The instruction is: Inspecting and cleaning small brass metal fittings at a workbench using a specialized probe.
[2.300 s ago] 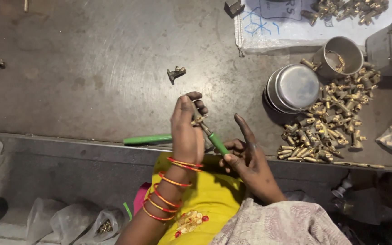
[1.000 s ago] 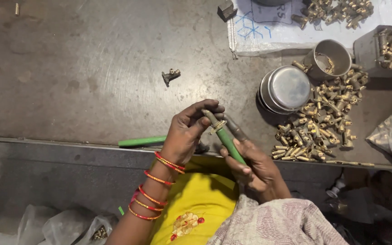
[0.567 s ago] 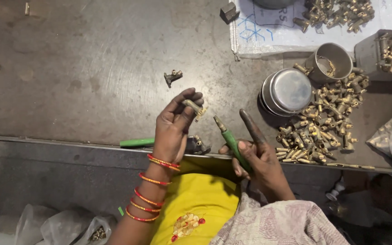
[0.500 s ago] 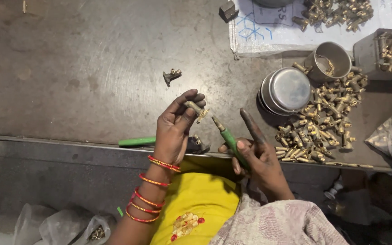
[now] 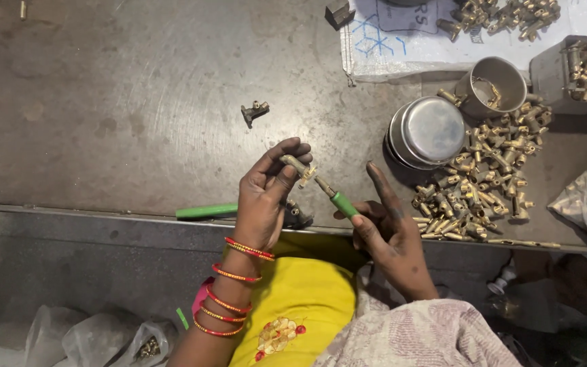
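Pinching a small brass part (image 5: 296,167), the left hand (image 5: 266,197) meets the green-handled tool (image 5: 334,197) gripped by the right hand (image 5: 385,224).

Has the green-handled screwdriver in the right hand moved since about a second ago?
Yes. The green-handled screwdriver in the right hand now meets the small brass fitting, its handle lower, nearer the table edge.

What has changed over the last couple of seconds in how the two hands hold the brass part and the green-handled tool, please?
The left hand lifted the brass fitting up off the tool; the right hand drew the green-handled tool back, tip now just touching it, forefinger straightened. The loose green tool, steel bowls and fittings pile stayed put.
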